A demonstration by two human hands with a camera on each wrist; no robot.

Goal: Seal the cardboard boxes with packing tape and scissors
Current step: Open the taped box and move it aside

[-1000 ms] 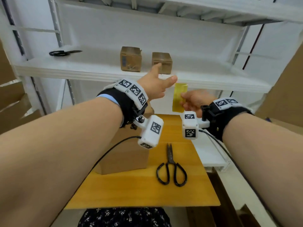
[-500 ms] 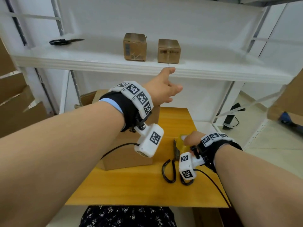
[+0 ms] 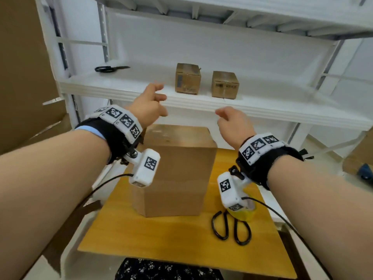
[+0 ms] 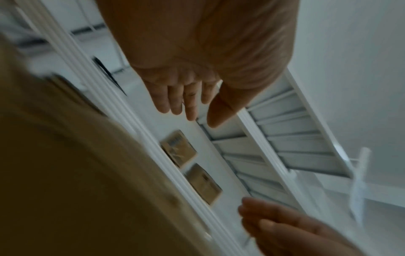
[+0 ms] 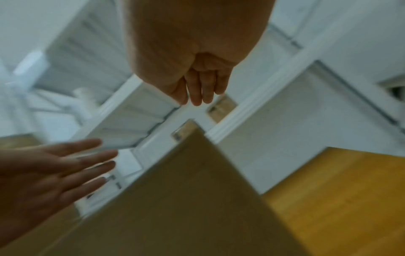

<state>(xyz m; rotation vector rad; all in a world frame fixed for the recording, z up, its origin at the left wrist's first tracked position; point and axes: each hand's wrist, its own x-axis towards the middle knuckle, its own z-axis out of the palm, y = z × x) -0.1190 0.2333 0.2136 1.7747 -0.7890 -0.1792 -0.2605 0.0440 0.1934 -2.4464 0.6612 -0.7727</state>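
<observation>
A large cardboard box [image 3: 177, 168] stands on the wooden table [image 3: 161, 237]. Black scissors [image 3: 232, 227] lie to its right, beside a yellow tape roll [image 3: 247, 214] partly hidden by the right wrist camera. Two small taped boxes, one on the left [image 3: 187, 78] and one on the right [image 3: 225, 84], sit on the white shelf [image 3: 125, 85]. My left hand [image 3: 150, 104] hovers empty above the big box's left top edge, fingers relaxed. My right hand [image 3: 230, 120] hovers empty over its right top edge, fingers loose. In the wrist views the left hand [image 4: 188, 97] and the right hand [image 5: 201, 86] hold nothing.
A second pair of black scissors [image 3: 111, 68] lies at the shelf's left. Large cardboard sheets [image 3: 26, 63] lean at the far left, and more cardboard [image 3: 359, 156] stands at the right. The white rack's upper shelf [image 3: 242, 15] hangs overhead.
My right hand set the yellow tape roll down beside the scissors, let go and rose to the big box's top. My left hand shifted left, above the box.
</observation>
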